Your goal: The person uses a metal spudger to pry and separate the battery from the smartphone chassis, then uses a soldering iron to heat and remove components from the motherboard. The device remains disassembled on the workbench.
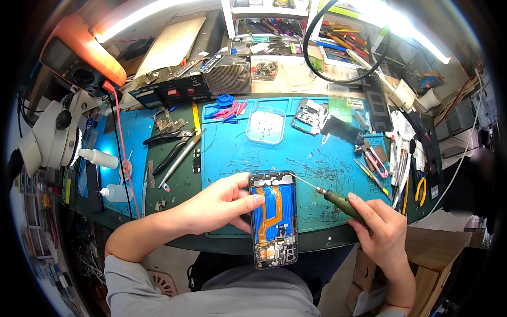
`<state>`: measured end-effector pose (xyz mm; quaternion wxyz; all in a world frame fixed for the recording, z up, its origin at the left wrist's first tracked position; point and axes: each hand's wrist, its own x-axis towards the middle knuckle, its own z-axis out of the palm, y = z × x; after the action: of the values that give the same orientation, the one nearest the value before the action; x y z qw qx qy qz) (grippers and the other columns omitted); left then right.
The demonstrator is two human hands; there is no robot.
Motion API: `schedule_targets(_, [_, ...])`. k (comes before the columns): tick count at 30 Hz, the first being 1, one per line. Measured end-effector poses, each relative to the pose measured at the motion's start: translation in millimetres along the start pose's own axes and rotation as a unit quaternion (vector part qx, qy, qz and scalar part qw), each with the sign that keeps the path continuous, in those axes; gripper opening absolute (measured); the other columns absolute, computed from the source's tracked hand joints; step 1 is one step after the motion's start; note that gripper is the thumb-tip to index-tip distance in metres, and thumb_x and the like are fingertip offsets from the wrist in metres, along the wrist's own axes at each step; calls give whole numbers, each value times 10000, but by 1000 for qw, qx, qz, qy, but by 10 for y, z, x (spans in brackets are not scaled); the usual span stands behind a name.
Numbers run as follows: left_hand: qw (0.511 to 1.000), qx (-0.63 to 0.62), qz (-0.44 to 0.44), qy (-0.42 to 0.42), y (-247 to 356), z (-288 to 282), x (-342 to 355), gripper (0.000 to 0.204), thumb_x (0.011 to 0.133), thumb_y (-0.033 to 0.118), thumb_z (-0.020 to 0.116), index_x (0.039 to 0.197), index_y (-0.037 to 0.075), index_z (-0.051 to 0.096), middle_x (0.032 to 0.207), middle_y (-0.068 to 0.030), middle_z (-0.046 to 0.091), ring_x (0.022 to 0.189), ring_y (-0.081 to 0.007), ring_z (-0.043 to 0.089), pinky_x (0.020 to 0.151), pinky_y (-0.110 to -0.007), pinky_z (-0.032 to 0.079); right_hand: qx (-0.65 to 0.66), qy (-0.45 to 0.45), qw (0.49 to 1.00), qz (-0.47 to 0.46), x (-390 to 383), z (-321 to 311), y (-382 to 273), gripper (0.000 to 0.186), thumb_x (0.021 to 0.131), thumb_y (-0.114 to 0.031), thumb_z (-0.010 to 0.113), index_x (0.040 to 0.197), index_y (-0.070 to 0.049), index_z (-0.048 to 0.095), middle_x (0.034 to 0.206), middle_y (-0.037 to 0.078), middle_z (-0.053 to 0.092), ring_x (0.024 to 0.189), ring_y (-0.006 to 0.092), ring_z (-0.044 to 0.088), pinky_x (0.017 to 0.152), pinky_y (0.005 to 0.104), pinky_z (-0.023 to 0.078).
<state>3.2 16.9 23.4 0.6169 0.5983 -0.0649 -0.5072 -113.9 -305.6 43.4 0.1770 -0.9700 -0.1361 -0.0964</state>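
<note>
An opened smartphone with its back off is gripped along its left side by my left hand, the thumb lying over its edge. A blue battery, orange flex cables and a circuit board with camera lenses show inside it. My right hand is closed round the green handle of a screwdriver. The thin shaft points up and left, and its tip is at the phone's upper right corner; whether it touches a screw is too small to tell. Beyond the phone, a clear square plastic box with tiny parts rests on the blue work mat.
Pliers, tweezers and pink and blue picks lie left of the box. A disassembled phone frame and pink-handled cutter are at right. White bottles and an orange multimeter stand left. A black cable loop hangs above.
</note>
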Motion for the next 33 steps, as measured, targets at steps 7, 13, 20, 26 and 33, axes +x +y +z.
schedule_targets(7, [1000,-8,-2,-1,-4,5,1,499,1100,298,576,1506,45,436,1305,-113,674,1181,-206,681,854,-367,653,0,0,1000,1,-3,-16,-1,584,738,-49,842,1304,-149,737,895,63,680,678,246,650,589,362,514])
schedule_targets(13, [1000,-8,-3,-1,6,3,5,508,1096,284,582,1517,41,432,1307,-117,672,1175,-210,685,845,-356,656,-1,-9,1000,6,20,-45,-11,571,731,-44,841,1286,-147,748,885,64,675,677,248,646,588,368,509])
schedule_targets(20, [1000,-3,-9,-1,20,-12,5,502,1098,277,579,1524,62,424,1294,-113,679,1134,-211,707,863,-367,655,-11,-20,999,-29,176,-110,37,579,716,-35,839,1276,-156,754,863,54,667,690,246,641,590,370,504])
schedule_targets(26, [1000,-3,1,-9,11,-17,4,491,1101,334,573,1461,23,450,1287,-107,676,1177,-193,679,876,-384,647,-11,-32,998,-50,279,-120,44,582,714,-34,837,1275,-163,756,860,49,665,692,241,636,596,371,505])
schedule_targets(33, [1000,-11,-19,-10,-14,-36,21,495,1104,266,567,1533,74,412,1307,-113,680,1137,-212,710,879,-377,649,-1,-38,997,-69,371,-94,24,576,724,-43,832,1282,-165,753,853,47,660,694,236,636,600,366,509])
